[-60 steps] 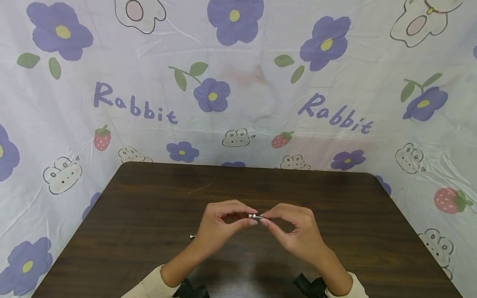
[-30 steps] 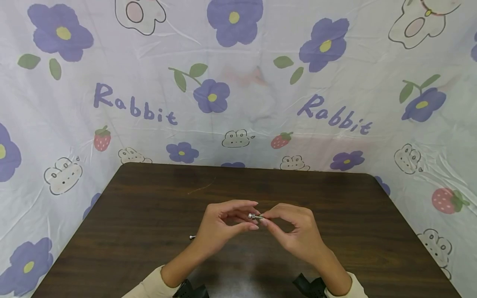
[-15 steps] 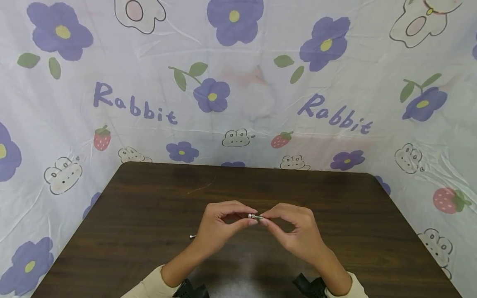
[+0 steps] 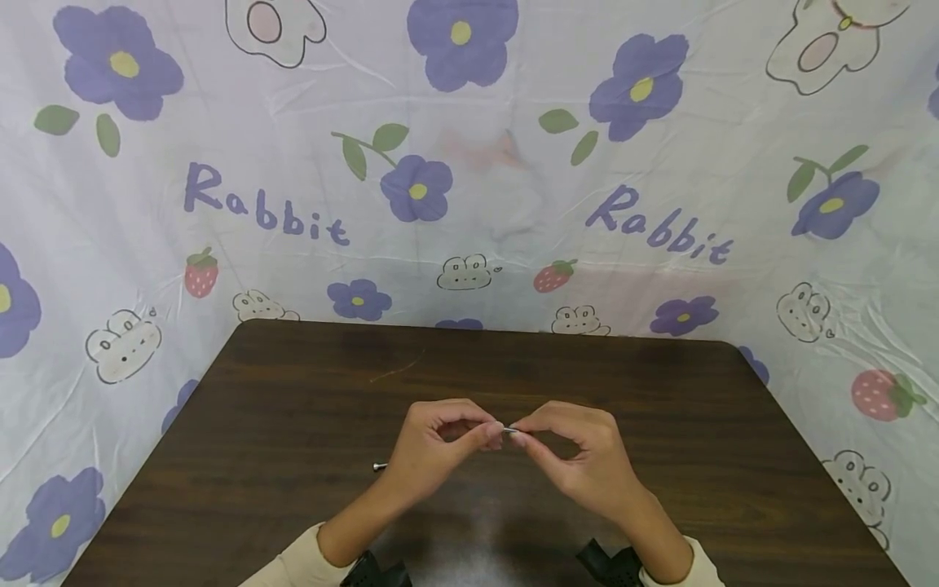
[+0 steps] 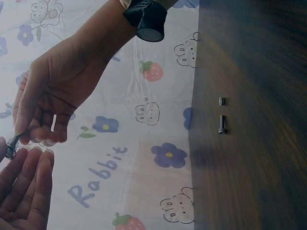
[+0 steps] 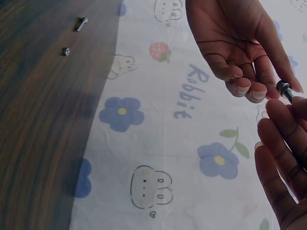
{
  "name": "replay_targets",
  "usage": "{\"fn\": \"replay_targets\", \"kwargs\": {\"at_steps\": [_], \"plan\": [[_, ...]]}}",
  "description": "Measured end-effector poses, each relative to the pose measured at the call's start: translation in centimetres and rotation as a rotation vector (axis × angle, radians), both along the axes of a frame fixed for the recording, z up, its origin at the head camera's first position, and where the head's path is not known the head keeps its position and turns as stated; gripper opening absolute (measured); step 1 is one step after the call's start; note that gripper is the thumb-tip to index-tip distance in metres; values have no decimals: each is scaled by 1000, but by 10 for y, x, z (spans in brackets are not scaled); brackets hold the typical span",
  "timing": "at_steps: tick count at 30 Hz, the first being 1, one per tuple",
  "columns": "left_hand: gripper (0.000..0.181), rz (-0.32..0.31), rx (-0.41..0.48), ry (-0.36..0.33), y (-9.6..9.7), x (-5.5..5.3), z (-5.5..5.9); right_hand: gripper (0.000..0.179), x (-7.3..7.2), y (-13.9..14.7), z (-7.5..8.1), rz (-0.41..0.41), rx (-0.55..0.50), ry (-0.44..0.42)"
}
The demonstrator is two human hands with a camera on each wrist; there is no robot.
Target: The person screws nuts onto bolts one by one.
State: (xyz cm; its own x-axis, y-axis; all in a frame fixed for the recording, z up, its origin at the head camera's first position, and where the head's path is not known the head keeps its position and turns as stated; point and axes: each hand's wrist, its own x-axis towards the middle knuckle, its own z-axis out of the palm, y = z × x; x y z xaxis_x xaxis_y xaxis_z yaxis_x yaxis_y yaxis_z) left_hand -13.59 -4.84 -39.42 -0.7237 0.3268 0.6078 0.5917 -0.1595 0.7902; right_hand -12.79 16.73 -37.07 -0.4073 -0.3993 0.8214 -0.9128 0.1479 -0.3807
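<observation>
Far left, a loose bolt (image 4: 378, 467) lies on the table (image 4: 257, 465) with a nut (image 5: 221, 101) near it, probably just parked out of the way. The left hand (image 4: 437, 447) is nearly closed, pinching the fat end of the held bolt (image 4: 509, 430) midair; the right hand (image 4: 583, 451) pinches its shank, likely keeping it steady.

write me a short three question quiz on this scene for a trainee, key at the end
1. True or false: the left hand and the right hand hold the same slim silver metal bolt.
2. In the left wrist view, how many small metal pieces lie on the dark brown wooden table?
3. Which word is printed on the white flowered cloth?
A) Kitten
B) Rabbit
C) Garden

Key:
1. True
2. Two: a loose silver metal bolt and what looks like a small silver metal nut
3. B
</observation>
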Motion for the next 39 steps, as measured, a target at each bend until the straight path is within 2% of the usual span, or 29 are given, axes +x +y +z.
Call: {"fn": "replay_targets", "kwargs": {"at_steps": [4,7,9,11,13,17,21,31,39], "plan": [[18,-8,-14,-16,0,0,1,8,0,0,0,-9,2,7],[30,-13,-24,-56,0,1,1,7,0,1,0,-16,1,12],[30,-15,-22,-79,0,1,0,6,0,1,1,-19,-2,13],[23,-15,-9,-89,-1,1,0,6,0,1,1,-21,-5,14],[18,-22,15,-57,-2,1,0,6,0,1,1,-23,-6,15],[33,-23,45,55,-2,1,1,8,-1,2,0,-24,-9,16],[32,-3,45,133,0,-1,1,8,-1,2,0,-28,-7,14],[21,38,21,116,-1,0,0,8,-1,1,-1,-16,-6,9],[13,28,15,73,-1,0,1,8,-1,0,0,-10,-6,7]]}}
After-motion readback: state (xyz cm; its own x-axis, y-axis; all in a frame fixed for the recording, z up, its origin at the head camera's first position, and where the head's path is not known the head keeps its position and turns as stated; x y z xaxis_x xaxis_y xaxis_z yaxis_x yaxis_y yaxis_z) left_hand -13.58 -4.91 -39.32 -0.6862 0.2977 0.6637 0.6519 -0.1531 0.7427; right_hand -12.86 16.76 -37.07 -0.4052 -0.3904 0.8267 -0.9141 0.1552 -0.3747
